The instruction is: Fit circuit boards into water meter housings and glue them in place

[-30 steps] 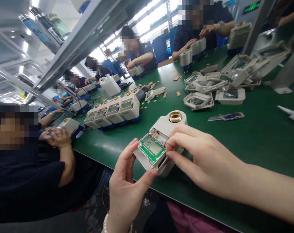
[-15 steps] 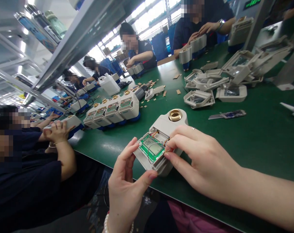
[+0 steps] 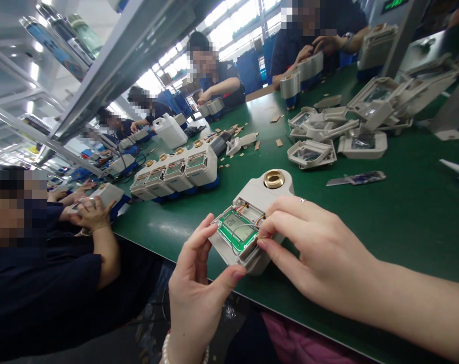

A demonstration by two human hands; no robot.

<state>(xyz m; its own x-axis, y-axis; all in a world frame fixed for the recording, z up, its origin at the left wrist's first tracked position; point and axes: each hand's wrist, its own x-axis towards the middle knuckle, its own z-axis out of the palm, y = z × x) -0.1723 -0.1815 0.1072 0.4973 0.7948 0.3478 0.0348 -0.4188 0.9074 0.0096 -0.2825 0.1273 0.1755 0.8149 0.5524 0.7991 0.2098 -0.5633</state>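
In front of me on the bench sits a beige meter housing (image 3: pixel 248 194) with a brass threaded ring (image 3: pixel 274 179) at its far end. Its open front bares a green circuit board (image 3: pixel 222 227) with a small LCD screen (image 3: pixel 240 227) and coloured wires above it. My left hand (image 3: pixel 201 288) grips the near left end of the housing between thumb and fingers. At the board's right edge, my right hand (image 3: pixel 308 242) pinches a thin grey wire (image 3: pixel 233 242) that loops across the screen. Its fingertips partly hide the wire's end.
A row of similar meters (image 3: pixel 176 174) stands to the left. Beige covers (image 3: pixel 313 151) lie heaped at the back right, near a utility knife (image 3: pixel 356 179). Cardboard scraps (image 3: pixel 279 143) and a white jug (image 3: pixel 170 131) are farther back. Co-workers handle meters around the green bench (image 3: pixel 411 227).
My hands and the housing stay almost still; my right fingers shift slightly with the wire. At left, a co-worker's hands and the meter they hold have moved a little.
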